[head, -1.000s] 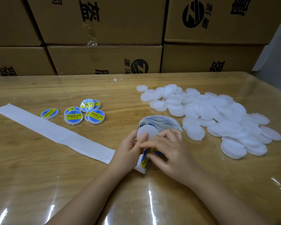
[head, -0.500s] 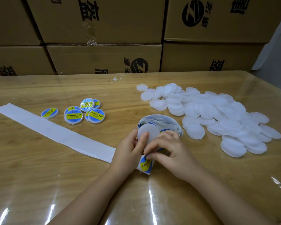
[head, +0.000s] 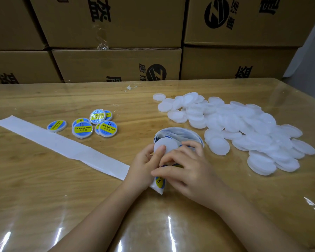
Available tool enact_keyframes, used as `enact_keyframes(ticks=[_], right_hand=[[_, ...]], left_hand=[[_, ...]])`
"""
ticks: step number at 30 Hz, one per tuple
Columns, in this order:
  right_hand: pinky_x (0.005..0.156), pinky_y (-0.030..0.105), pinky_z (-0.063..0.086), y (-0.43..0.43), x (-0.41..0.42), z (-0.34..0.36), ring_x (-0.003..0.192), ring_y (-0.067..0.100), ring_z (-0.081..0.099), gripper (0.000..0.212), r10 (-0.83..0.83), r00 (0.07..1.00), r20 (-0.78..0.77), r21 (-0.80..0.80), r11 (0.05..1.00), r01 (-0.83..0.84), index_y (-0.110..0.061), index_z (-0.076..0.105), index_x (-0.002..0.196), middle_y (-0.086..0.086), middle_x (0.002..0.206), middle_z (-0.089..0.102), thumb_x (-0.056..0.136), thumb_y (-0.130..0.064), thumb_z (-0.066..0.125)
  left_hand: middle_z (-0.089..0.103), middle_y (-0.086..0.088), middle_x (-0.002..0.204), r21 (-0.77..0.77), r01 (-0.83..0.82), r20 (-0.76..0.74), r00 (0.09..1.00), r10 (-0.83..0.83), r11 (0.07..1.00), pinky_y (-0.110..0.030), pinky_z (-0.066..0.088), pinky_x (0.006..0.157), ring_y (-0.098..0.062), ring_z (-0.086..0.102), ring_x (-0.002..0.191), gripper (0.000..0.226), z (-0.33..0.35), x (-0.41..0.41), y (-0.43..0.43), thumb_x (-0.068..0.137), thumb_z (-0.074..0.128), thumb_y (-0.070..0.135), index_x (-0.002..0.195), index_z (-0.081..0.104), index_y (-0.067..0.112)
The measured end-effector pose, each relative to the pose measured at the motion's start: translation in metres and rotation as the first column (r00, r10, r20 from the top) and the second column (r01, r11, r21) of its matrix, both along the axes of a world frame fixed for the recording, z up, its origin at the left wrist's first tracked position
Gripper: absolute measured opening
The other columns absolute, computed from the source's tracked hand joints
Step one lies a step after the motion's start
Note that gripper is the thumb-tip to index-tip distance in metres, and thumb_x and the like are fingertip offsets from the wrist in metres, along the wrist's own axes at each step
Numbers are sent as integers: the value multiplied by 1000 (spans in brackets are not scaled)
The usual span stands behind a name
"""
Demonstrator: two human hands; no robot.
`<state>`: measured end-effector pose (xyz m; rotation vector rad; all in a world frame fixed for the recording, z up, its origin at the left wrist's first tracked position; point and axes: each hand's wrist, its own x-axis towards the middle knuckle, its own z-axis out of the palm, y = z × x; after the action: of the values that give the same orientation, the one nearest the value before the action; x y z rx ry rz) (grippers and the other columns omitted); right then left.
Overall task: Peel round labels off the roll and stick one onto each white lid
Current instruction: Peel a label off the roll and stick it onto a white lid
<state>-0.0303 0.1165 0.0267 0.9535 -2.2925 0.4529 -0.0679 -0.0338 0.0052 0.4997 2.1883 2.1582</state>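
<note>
While the left hand [head: 144, 166] pinches one blank white lid [head: 168, 144] by its near rim, the right hand [head: 191, 171] has its fingers [head: 164, 172] curled narrow on a round label [head: 173, 164] just below that lid, with the label roll [head: 182, 132] lying just behind both on the surface [head: 44, 179].

Soft, even light is coming down from overhead, and white glare streaks are flashing off the glossy table [head: 44, 206] near me. My right hand [head: 189, 171] is throwing only a faint shadow. The wide lens is bowing the cardboard boxes [head: 116, 24] at the edges.
</note>
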Motion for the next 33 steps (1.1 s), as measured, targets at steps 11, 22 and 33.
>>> enact_keyframes(ticks=[11, 22, 33], right_hand=[[86, 40, 41, 4, -1, 2, 82, 14, 60, 12, 28, 999, -21, -135, 990, -31, -18, 74, 80, 1, 95, 65, 86, -15, 64], [79, 28, 47, 16, -5, 8, 88, 14, 61, 6, 180, 934, 308, -743, 659, 118, -22, 68, 77, -8, 88, 64, 78, -18, 64], [71, 15, 45, 18, -9, 9, 79, 10, 58, 18, 21, 830, 557, -729, 491, 477, -31, 69, 76, 11, 88, 65, 81, -14, 71]], left_hand=[[65, 5, 74, -3, -78, 58, 995, 78, 997, -21, 47, 65, -7, 60, 71, 26, -1, -1, -1, 94, 47, 31, 87, 63, 12], [62, 5, 70, 85, -118, 108, 988, 108, 989, -20, 45, 61, -7, 56, 67, 18, -2, -1, -2, 82, 52, 27, 87, 62, 13], [73, -9, 72, 153, 20, 98, 995, -36, 988, -20, 54, 61, -14, 70, 68, 24, 6, 2, -5, 79, 60, 22, 87, 65, 0]])
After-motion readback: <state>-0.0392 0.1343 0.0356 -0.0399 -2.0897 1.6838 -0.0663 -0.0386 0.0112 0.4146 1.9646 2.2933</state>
